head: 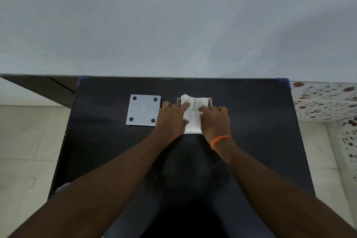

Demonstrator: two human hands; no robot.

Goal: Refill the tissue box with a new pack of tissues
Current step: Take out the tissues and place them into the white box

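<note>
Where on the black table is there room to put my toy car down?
The table is bare right of the tissue box, out to the right edge. It is also bare left of the grey base plate. Crowded: the middle, where the left hand and right hand press the tissues.

Crumpled paper tissues (193,111); matt black table (251,121)
</note>
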